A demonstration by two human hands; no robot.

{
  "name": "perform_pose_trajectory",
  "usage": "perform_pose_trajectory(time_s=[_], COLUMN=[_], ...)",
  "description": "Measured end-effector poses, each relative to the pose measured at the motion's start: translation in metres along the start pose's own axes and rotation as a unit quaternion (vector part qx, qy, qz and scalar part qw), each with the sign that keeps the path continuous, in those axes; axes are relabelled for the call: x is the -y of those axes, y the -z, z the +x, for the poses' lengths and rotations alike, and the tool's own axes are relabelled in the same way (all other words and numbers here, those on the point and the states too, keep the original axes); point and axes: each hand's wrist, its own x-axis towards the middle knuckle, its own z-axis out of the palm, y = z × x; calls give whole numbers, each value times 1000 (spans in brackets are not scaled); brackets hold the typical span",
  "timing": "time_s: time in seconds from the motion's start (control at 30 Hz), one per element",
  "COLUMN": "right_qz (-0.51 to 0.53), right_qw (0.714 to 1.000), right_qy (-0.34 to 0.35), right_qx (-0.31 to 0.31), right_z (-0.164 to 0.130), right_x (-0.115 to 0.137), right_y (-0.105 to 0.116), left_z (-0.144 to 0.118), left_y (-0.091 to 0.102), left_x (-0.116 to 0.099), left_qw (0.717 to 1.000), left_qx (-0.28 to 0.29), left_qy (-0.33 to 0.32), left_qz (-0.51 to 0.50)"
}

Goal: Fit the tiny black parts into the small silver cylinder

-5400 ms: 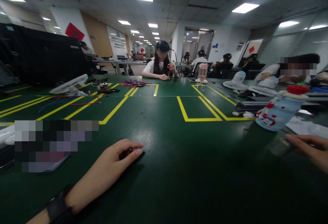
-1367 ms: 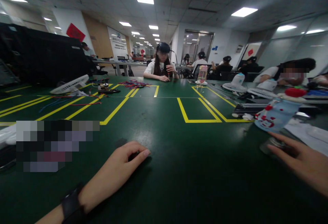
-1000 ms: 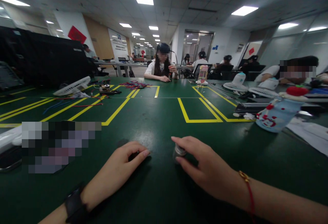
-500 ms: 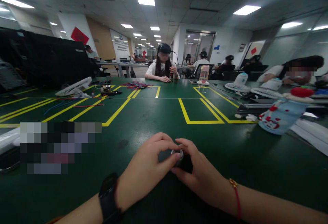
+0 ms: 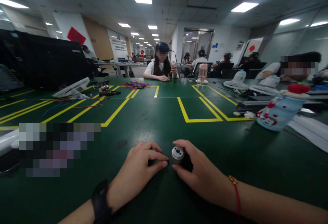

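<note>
A small silver metal cylinder (image 5: pixel 177 154), which looks like a small motor, stands upright on the green table. Its round top face shows a central hole and smaller holes beside it. My right hand (image 5: pixel 198 169) curves round it from the right, fingers behind and thumb at the front. To the left, my left hand (image 5: pixel 139 166) is apart from the cylinder. Thumb and index finger are pinched together there, and a dark speck shows at the tips, too small to name.
Yellow tape lines (image 5: pixel 203 120) mark the table. A light blue cup with a red top (image 5: pixel 280 113) stands at right, near white fans (image 5: pixel 235 83). Tangled wires (image 5: pixel 134 84) and a white fan (image 5: pixel 73 88) lie at the far left. A person (image 5: pixel 161 66) sits opposite.
My left hand has drawn away from the cylinder's top, to the left and slightly down. The top face is now uncovered. My right hand stays round the cylinder.
</note>
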Motion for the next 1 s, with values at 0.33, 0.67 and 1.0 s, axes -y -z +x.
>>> perform_pose_trajectory(time_s=[0.33,0.67,1.0], right_qz=[-257,-438,-221], right_qw=[930,814,973], right_qy=[-171,-280,64], right_qx=[-201,-259,26], right_z=[-49,-105,9], right_x=[-104,-163,7], right_y=[114,185,4], left_z=[-22,-20,-22], left_y=[33,27,29], left_x=[33,33,27], left_qw=[984,984,992], left_qx=[-18,-19,-24], left_qy=[87,84,67], left_qz=[-157,-156,-104])
